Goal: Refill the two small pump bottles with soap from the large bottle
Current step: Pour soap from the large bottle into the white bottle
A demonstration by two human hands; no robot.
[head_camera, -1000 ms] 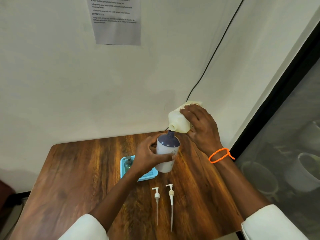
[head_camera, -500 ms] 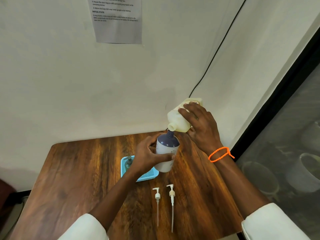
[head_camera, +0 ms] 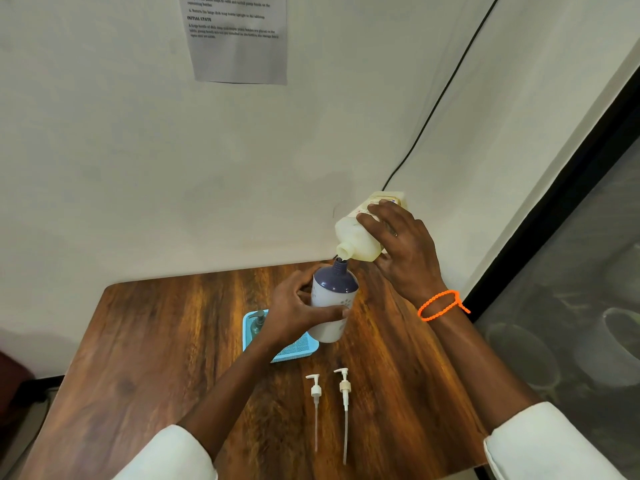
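Note:
My right hand grips the large pale-yellow soap bottle, tipped mouth-down to the left. Its open mouth hangs right above the neck of a small white bottle with a purple shoulder. My left hand holds that small bottle upright and lifted over the table. A second small greenish bottle stands in a light-blue tray, partly hidden by my left hand. Two white pump heads with long tubes lie on the wooden table in front of the tray.
The table sits in a corner against a white wall. A black cable runs down the wall behind the large bottle. A printed sheet is stuck on the wall above. To the right is a dark glass panel.
The large bottle and my right hand have risen slightly and tipped a little steeper. My left hand keeps the small bottle in place under the mouth.

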